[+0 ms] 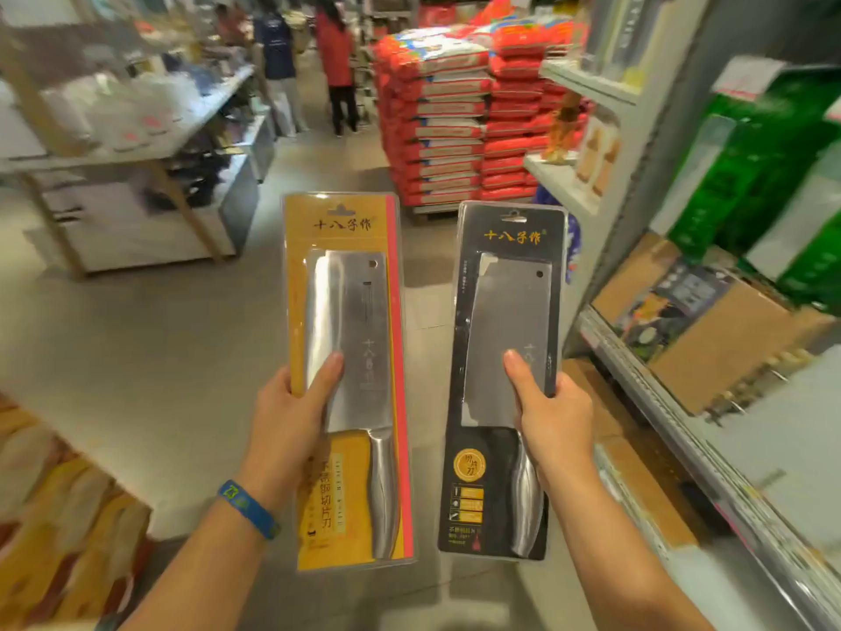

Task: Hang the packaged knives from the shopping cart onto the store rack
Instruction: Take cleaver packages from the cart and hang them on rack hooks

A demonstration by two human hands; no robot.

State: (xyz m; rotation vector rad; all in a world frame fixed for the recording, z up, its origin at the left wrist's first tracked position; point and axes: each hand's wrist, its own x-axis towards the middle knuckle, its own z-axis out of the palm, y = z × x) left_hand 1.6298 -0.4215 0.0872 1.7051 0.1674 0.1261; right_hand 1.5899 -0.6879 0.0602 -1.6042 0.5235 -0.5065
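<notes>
– While both arms reach forward, what does each hand hold?

– The left hand (291, 416) grips a yellow pack (298, 284) by its left edge, about halfway up. Its thumb lies flat on the front, over the blade. The other fingers go behind the card, so I cannot see them. The right hand (553, 416) grips a black pack (468, 448) by its right edge in the same way, thumb on the front and fingers hidden behind.

– How do the packs stand?

– Both are upright, with the hang hole (341, 209) at the top and the knife handle at the bottom. Each pack shows a steel cleaver (359, 321) under clear plastic. They are held in the air over the aisle floor (159, 357), just left of a shelf (655, 393). They are side by side, near but not touching, and the yellow pack is a little higher.

– Is something on the arms?

– A blue wristband (248, 507) is on the left wrist.

– And around them?

– The grey shelf on the right carries brown cartons (719, 352) and green boxes (751, 175). Straight ahead stands a pile of red sacks (437, 129). At the left is a table (136, 145) with blurred goods. Some people (336, 61) stand far down the aisle.
</notes>
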